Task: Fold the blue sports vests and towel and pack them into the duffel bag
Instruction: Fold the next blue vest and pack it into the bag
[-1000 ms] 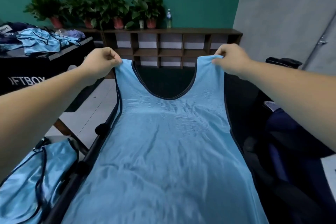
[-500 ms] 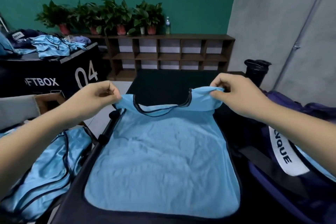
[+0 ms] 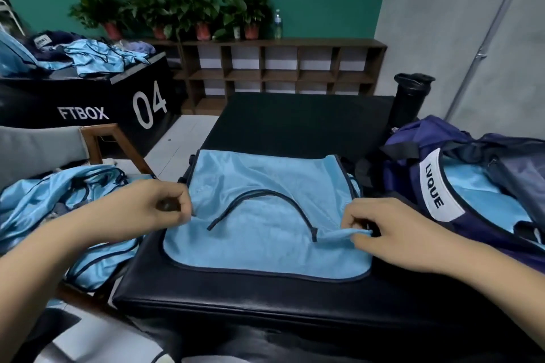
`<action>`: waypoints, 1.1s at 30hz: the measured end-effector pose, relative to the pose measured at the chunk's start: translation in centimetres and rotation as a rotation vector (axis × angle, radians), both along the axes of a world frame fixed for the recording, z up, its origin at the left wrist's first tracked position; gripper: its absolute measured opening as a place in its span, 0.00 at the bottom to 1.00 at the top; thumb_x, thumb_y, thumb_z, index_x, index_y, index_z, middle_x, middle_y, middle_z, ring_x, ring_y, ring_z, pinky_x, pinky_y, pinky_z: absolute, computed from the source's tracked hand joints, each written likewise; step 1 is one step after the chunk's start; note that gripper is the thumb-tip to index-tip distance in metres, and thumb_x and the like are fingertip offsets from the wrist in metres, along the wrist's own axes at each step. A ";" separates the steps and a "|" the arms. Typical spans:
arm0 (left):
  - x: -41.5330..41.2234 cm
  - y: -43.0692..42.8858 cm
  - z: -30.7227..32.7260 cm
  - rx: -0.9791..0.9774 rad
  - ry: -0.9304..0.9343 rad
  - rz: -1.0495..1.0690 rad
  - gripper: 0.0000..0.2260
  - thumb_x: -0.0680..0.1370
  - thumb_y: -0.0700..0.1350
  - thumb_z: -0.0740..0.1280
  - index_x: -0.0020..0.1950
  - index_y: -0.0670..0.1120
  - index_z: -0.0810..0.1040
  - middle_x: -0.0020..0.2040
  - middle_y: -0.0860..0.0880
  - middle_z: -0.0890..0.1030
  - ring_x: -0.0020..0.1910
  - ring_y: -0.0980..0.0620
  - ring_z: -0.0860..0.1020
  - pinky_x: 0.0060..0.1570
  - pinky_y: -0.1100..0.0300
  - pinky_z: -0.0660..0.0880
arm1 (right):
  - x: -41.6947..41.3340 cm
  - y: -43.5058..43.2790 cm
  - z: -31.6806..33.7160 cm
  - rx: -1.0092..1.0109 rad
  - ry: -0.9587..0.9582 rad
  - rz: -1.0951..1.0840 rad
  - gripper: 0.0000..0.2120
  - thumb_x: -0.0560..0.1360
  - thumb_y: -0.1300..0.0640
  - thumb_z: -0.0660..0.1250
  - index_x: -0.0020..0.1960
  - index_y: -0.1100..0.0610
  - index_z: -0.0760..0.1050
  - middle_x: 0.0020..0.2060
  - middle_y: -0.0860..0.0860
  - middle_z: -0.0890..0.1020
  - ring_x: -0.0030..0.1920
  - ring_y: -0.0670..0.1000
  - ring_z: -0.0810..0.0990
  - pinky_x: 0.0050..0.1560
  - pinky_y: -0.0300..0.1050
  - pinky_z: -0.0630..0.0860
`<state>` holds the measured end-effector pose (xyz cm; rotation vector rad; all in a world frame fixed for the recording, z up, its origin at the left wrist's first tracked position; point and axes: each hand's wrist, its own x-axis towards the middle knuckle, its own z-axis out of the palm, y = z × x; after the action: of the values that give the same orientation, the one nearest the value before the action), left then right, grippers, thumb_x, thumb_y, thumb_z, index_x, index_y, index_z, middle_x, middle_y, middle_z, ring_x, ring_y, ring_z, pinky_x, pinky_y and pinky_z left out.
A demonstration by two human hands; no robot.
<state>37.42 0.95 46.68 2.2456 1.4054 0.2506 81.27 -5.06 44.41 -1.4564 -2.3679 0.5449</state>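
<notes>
A light blue sports vest (image 3: 265, 230) with dark trim lies folded in half on the black padded bench (image 3: 241, 300), its neckline arching toward me. My left hand (image 3: 159, 209) pinches the vest's left shoulder strap. My right hand (image 3: 383, 230) pinches the right strap at the fold's near edge. The navy duffel bag (image 3: 460, 203) with a white LVQUE label sits open at the right, blue fabric inside it. A heap of more blue vests (image 3: 67, 206) lies on a chair at the left.
A black box marked 04 (image 3: 124, 103) stands at the back left with more blue clothes on top. A dark bottle (image 3: 410, 100) stands behind the duffel. A wooden shelf (image 3: 280, 68) with potted plants lines the green wall.
Both hands have brought the vest's shoulder straps down and toward me, folding the top half over the bottom half on the bench. The view has tilted downward.
</notes>
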 end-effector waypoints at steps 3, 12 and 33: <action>-0.4 0.0 -0.7 -0.101 0.087 -0.056 0.06 0.79 0.46 0.75 0.47 0.57 0.85 0.51 0.59 0.87 0.52 0.57 0.84 0.54 0.58 0.79 | 0.3 -0.5 -0.9 -0.049 -0.072 0.036 0.10 0.71 0.59 0.68 0.43 0.44 0.75 0.43 0.45 0.79 0.48 0.50 0.78 0.49 0.48 0.76; -0.7 0.6 -2.4 -0.200 0.172 -0.127 0.07 0.74 0.45 0.80 0.42 0.57 0.87 0.47 0.59 0.85 0.45 0.59 0.83 0.46 0.68 0.74 | 1.2 -0.9 -2.8 -0.192 -0.278 0.121 0.10 0.72 0.51 0.67 0.51 0.38 0.72 0.50 0.42 0.76 0.53 0.45 0.75 0.57 0.44 0.75; -0.4 6.8 -6.3 -0.016 0.374 0.440 0.15 0.79 0.56 0.72 0.42 0.46 0.76 0.38 0.48 0.80 0.36 0.50 0.77 0.36 0.56 0.70 | 2.2 3.6 -3.5 0.196 -0.558 -0.057 0.21 0.76 0.60 0.66 0.65 0.41 0.75 0.57 0.42 0.68 0.55 0.48 0.69 0.60 0.46 0.71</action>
<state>37.07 7.77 40.38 2.0146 2.0867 -0.0462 83.51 -1.45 40.87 -1.7450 -2.6709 -0.1336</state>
